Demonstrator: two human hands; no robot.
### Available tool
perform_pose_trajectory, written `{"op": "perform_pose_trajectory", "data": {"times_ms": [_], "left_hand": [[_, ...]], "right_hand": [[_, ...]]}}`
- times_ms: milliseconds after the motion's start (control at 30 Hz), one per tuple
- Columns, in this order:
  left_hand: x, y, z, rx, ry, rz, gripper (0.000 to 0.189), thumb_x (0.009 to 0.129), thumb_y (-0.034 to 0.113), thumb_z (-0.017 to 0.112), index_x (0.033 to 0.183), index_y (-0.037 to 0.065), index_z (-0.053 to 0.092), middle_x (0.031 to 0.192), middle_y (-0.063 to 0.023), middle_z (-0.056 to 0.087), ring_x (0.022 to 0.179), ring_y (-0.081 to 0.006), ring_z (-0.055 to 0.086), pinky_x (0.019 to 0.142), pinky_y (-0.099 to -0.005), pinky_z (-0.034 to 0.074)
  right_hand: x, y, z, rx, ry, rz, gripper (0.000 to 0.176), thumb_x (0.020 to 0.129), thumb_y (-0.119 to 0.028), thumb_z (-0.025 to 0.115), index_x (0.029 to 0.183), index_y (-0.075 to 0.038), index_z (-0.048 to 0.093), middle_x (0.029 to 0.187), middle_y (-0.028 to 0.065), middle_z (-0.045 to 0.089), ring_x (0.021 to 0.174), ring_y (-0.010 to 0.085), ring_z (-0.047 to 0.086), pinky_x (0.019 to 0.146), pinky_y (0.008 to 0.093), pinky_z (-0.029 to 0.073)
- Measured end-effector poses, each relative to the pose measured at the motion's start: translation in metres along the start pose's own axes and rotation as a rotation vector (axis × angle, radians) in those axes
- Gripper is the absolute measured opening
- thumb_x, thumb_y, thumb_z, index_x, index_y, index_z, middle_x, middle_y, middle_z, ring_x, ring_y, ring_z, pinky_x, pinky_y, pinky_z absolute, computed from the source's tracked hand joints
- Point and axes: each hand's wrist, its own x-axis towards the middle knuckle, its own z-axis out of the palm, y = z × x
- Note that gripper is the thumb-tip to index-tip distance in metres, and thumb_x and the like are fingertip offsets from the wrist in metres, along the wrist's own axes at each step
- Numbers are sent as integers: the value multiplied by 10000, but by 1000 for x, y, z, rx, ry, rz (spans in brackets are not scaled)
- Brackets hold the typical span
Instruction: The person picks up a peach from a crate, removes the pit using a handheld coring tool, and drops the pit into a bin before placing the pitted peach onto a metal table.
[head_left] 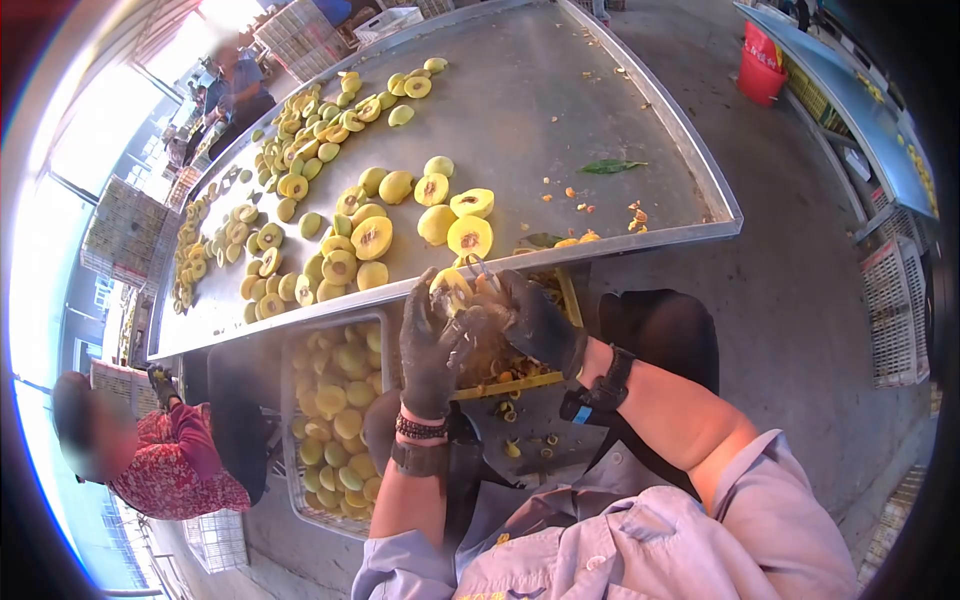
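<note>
Both my hands wear dark gloves and meet just below the table's near edge. My left hand (430,352) has its fingers closed around a halved yellow peach (451,284), cut face showing. My right hand (540,318) is closed beside it on a small metal tool (477,265) with a thin, prong-like tip; motion blurs its shape. On the metal table (520,110), several more peach halves (372,238) lie close to my hands, some with brown pits or hollows showing.
A crate of whole-looking yellow-green fruit (335,420) stands below left. Under my hands, a yellow-rimmed crate (510,386) holds scraps. A leaf (612,166) and peelings lie on the table. A person in a red patterned top (190,465) sits left; a red bucket (761,72) stands far right.
</note>
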Motion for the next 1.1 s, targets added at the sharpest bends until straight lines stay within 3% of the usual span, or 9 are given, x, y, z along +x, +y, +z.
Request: {"op": "perform_pose_trajectory", "data": {"times_ms": [100, 200, 367, 433, 500, 533, 633, 800, 1100], "left_hand": [[0, 18, -5, -249, 48, -153, 522, 810, 7, 634, 1287, 6, 423, 1119, -61, 529, 937, -83, 520, 787, -208, 475], [-4, 21, -12, -295, -3, -146, 509, 799, 9, 654, 1265, 3, 450, 1100, -59, 539, 908, -65, 515, 762, -193, 477], [-8, -1, -30, -19, -131, 42, 523, 782, 6, 673, 1259, 0, 459, 1078, -50, 556, 879, -80, 533, 741, -204, 488], [-15, 10, -32, -150, -136, -186, 525, 760, 73, 711, 1227, -8, 484, 1031, -60, 585, 844, -113, 560, 723, -234, 494], [-17, 19, -35, -153, -158, -229, 555, 732, 191, 758, 1182, -23, 513, 989, -93, 622, 796, -157, 598, 719, -271, 496], [-19, 12, -36, -188, -159, -225, 562, 725, 227, 767, 1164, -25, 521, 947, -102, 639, 723, -172, 618, 662, -272, 508], [-22, 12, -42, 150, -197, -133, 542, 718, 118, 771, 1178, -16, 517, 934, -69, 625, 816, -99, 572, 716, -250, 501], [-29, 6, -41, 315, -184, -30, 510, 692, 166, 788, 1103, -25, 554, 922, -143, 646, 820, -179, 623, 735, -300, 507], [-32, -13, -29, 377, -214, -48, 434, 680, 182, 781, 1025, -9, 599, 881, -128, 641, 785, -259, 627, 729, -323, 501]], "right_hand": [[-3, -9, -10, -247, -61, 63, 340, 855, -181, 608, 1114, 10, 497, 903, 231, 616, 817, 358, 623, 698, 395, 477], [-6, -11, -11, -157, -90, -53, 347, 838, -183, 622, 1109, -3, 503, 927, 218, 617, 852, 381, 605, 720, 411, 478], [-9, -15, -11, -390, -90, -344, 385, 821, -117, 607, 1188, -50, 512, 1026, 189, 616, 925, 342, 608, 784, 404, 492], [-10, -10, -11, -463, -124, -400, 423, 802, -83, 605, 1214, -66, 514, 1060, 183, 612, 950, 332, 605, 809, 398, 494], [-10, -13, -12, -534, -228, -380, 463, 778, -53, 605, 1232, -73, 514, 1088, 180, 607, 974, 327, 600, 831, 390, 494], [-11, -15, -12, -544, -251, -378, 475, 770, -55, 606, 1235, -75, 511, 1065, 175, 613, 952, 326, 605, 811, 391, 498], [-14, -15, -11, -605, -334, -379, 507, 755, -65, 602, 1251, -83, 496, 979, 152, 624, 866, 314, 618, 735, 389, 507], [-19, -2, -10, -843, -401, -474, 529, 769, -84, 559, 1288, -88, 453, 802, 98, 589, 687, 252, 608, 579, 362, 490], [-30, 10, -7, -1026, -434, -371, 471, 810, -95, 489, 1278, -77, 444, 814, 106, 590, 699, 251, 617, 567, 362, 497]]}}
